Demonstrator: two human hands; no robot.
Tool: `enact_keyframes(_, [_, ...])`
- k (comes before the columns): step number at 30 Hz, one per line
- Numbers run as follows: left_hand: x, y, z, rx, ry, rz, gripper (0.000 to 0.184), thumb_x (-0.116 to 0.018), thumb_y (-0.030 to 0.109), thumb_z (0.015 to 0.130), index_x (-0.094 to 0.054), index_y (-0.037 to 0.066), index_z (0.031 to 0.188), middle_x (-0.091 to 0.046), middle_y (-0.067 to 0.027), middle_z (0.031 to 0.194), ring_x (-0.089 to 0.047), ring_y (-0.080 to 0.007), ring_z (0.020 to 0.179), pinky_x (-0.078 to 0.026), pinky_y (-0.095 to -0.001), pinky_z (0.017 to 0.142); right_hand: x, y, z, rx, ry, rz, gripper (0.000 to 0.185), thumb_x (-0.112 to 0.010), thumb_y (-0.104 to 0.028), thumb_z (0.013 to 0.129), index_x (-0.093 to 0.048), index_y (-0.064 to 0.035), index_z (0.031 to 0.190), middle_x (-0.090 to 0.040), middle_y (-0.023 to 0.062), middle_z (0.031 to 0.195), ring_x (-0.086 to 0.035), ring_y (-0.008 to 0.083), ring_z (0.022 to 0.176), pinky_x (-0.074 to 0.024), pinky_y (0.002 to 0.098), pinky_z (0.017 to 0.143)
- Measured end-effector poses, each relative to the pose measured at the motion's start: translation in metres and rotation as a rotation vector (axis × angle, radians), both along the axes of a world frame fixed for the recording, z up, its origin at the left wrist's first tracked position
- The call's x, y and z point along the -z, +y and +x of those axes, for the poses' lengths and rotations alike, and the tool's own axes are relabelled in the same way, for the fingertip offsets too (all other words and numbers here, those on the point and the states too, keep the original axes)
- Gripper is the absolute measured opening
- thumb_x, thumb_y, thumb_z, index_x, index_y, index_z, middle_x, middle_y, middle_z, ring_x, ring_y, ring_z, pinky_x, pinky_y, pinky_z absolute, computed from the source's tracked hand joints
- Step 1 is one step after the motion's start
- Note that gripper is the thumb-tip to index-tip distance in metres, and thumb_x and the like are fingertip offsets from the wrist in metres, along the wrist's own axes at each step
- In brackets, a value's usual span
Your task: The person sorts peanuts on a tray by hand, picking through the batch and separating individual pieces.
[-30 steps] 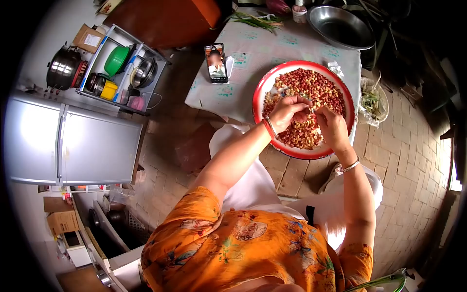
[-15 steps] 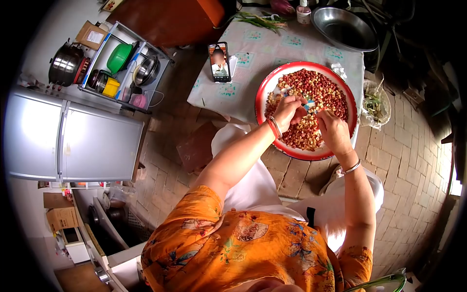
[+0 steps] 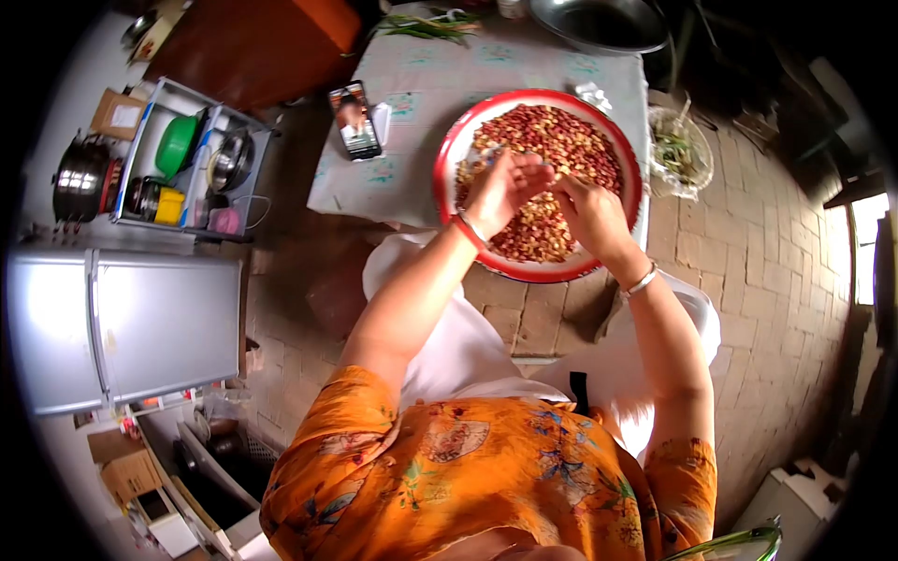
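A white enamel tray with a red rim (image 3: 447,154) holds a wide layer of peanuts (image 3: 575,140), some red-skinned and some pale. Over its near left part is my left hand (image 3: 510,192), palm turned partly up, fingers stretched out and slightly cupped. Whether anything lies in that palm is unclear. Close by on the right, my right hand (image 3: 596,220) is closed, its thumb and fingers pinched together near the left fingertips. What the pinch holds, if anything, is too small to see.
On the patterned tablecloth (image 3: 421,187) are a propped phone (image 3: 355,122), green stalks (image 3: 430,26), crumpled white paper (image 3: 593,95) and a metal basin (image 3: 599,23). A lined basket of scraps (image 3: 681,154) stands right of the table. A fridge (image 3: 168,313) is at left.
The whole view has shifted, so the table and tray appear further left and higher. My left hand has turned its palm up and straightened its fingers; my right hand stays pinched.
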State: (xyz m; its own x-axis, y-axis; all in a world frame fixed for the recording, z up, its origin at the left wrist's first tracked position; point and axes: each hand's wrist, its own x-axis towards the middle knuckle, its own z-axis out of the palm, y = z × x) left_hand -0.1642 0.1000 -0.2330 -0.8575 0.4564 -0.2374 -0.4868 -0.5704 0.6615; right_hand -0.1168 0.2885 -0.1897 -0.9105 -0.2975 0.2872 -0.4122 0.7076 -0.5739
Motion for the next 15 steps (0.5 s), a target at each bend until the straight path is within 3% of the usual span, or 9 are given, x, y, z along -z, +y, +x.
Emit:
enact_keyframes(4, [-0.018, 0.002, 0.004, -0.023, -0.022, 0.040, 0.060, -0.027, 0.049, 0.102, -0.050, -0.002, 0.124, -0.057, -0.0196, 0.124, -0.055, -0.0292, 0.117, -0.044, -0.0406, 0.103, 0.000, -0.003, -0.004, 0.052, -0.050, -0.207, 0.009, -0.059, -0.010, 0.085, -0.062, -0.0051, 0.092, -0.065, 0.0153, 0.085, -0.064, 0.0352, 0.077, -0.0510, 0.0436, 0.066])
enact_keyframes(8, [-0.011, 0.003, 0.007, 0.053, 0.016, 0.103, 0.058, -0.035, 0.053, 0.099, -0.056, 0.004, 0.124, -0.061, -0.0108, 0.119, -0.058, -0.0221, 0.109, -0.045, -0.0369, 0.097, -0.008, -0.011, -0.005, 0.057, 0.014, -0.251, 0.014, -0.064, -0.012, 0.083, -0.062, -0.0059, 0.096, -0.066, 0.0139, 0.086, -0.065, 0.0327, 0.078, -0.0516, 0.0415, 0.067])
enact_keyframes(11, [-0.005, 0.008, 0.012, 0.110, 0.123, 0.045, 0.057, -0.038, 0.055, 0.098, -0.060, 0.008, 0.121, -0.064, -0.0059, 0.114, -0.058, -0.0187, 0.104, -0.044, -0.0346, 0.094, -0.014, -0.017, -0.001, 0.036, 0.063, -0.152, 0.025, -0.066, -0.014, 0.082, -0.062, -0.0090, 0.106, -0.066, 0.0113, 0.098, -0.066, 0.0308, 0.080, -0.0533, 0.0411, 0.068])
enact_keyframes(13, [-0.002, 0.013, 0.015, 0.069, 0.010, -0.005, 0.055, -0.040, 0.055, 0.097, -0.061, 0.009, 0.120, -0.063, -0.0040, 0.113, -0.058, -0.0176, 0.103, -0.045, -0.0348, 0.093, -0.005, -0.020, -0.002, 0.027, 0.097, -0.024, 0.027, -0.066, -0.014, 0.081, -0.063, -0.0102, 0.108, -0.064, 0.0101, 0.105, -0.066, 0.0310, 0.080, -0.0539, 0.0408, 0.067])
enact_keyframes(15, [-0.006, 0.016, 0.018, 0.065, 0.003, 0.036, 0.054, -0.041, 0.055, 0.097, -0.062, 0.011, 0.117, -0.063, -0.0036, 0.112, -0.059, -0.0166, 0.100, -0.048, -0.0366, 0.090, -0.004, -0.023, -0.003, 0.025, 0.122, 0.023, 0.023, -0.064, -0.013, 0.082, -0.062, -0.0105, 0.105, -0.063, 0.0101, 0.101, -0.066, 0.0309, 0.078, -0.0539, 0.0408, 0.065])
